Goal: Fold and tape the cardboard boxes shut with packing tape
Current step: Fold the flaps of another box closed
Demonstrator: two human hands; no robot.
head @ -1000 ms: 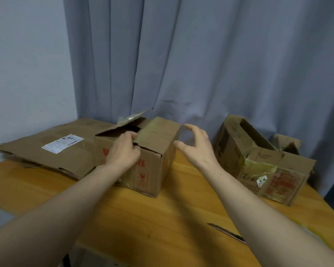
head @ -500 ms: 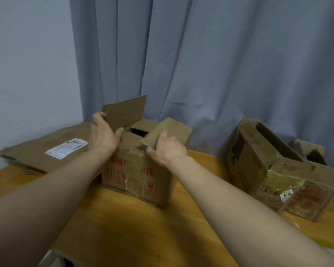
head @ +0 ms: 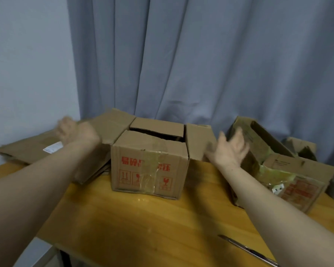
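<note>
A small cardboard box [head: 149, 170] with red print and old clear tape stands in the middle of the wooden table [head: 143, 228]. Its near and far top flaps are folded inward with a dark gap between them. The left flap [head: 112, 124] and right flap [head: 198, 143] stand spread outward. My left hand [head: 76, 132], blurred, is by the left flap's outer edge. My right hand [head: 230, 151], fingers spread and blurred, is just beyond the right flap. Neither hand plainly holds anything. No tape roll is in view.
Flattened cardboard with a white label [head: 53, 148] lies at the back left. A second, crumpled open box [head: 289, 174] lies on its side at the right. A thin metal blade [head: 247, 249] rests near the table's front right edge. A grey curtain hangs behind.
The box has turned to face me squarely. Both hands left the box top and swung outward to its sides, and the two side flaps now lie spread open.
</note>
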